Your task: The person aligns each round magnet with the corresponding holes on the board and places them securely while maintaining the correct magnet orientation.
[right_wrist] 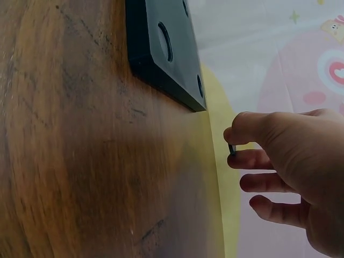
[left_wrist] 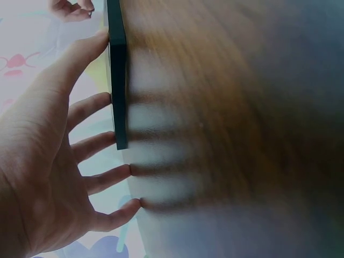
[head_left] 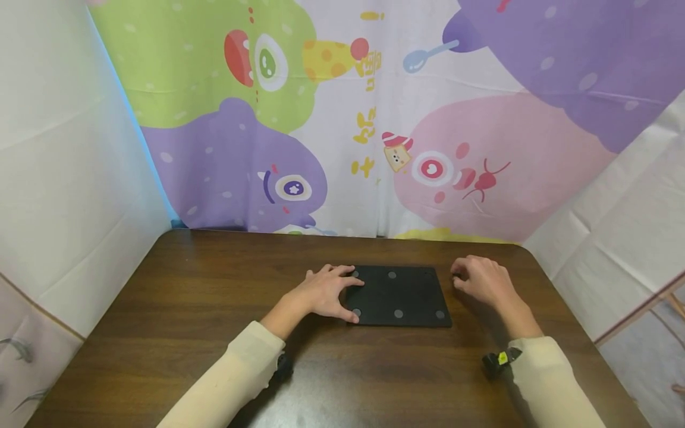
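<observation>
A flat black rectangular board (head_left: 414,294) lies on the table, with several round grey spots set along its long edges; the round spot (head_left: 429,275) at its far right corner looks darker than the others. My left hand (head_left: 323,291) is spread at the board's left end, its thumb and some fingertips touching the board, the other fingertips on the table. Off the board's right end, my right hand (head_left: 484,279) pinches a small thin dark piece (right_wrist: 231,149) between thumb and index finger. That piece is too small to identify; the remaining fingers are loosely bent.
The brown wooden table (head_left: 187,309) reaches back to a printed cartoon curtain (head_left: 353,202). White cloth walls (head_left: 80,178) stand at both sides. A dark strap device (head_left: 497,361) sits on the right wrist by the sleeve.
</observation>
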Demonstrator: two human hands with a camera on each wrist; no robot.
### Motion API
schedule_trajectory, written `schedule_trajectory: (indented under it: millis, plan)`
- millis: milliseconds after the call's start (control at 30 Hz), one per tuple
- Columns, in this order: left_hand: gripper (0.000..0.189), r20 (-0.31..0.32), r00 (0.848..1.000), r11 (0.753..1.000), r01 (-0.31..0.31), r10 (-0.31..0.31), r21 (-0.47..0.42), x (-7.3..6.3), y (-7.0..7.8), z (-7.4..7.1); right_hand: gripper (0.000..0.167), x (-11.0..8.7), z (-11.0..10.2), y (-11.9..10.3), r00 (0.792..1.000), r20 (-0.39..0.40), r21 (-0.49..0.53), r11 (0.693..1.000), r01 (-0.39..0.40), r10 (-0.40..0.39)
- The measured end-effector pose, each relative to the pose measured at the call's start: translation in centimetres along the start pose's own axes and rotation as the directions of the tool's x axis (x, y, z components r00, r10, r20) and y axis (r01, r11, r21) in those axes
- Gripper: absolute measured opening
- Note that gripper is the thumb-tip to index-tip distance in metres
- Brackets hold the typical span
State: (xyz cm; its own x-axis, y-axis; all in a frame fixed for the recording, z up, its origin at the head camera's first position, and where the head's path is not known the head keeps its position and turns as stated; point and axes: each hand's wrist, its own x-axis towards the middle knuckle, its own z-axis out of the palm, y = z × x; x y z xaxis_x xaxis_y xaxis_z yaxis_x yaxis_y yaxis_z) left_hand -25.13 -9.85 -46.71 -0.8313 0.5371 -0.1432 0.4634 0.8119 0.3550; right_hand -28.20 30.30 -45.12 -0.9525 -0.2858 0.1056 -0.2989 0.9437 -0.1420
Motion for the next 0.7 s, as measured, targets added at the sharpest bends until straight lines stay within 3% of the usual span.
schedule_trajectory:
  millis: [700]
  plan:
    - [0.085, 0.001, 1.0, 1.0, 0.003, -0.003, -0.002, 0.0, -0.1, 0.1, 0.018, 1.0, 0.4, -1.3, 0.999, -0.021, 0.012, 0.999, 0.033, -0.033]
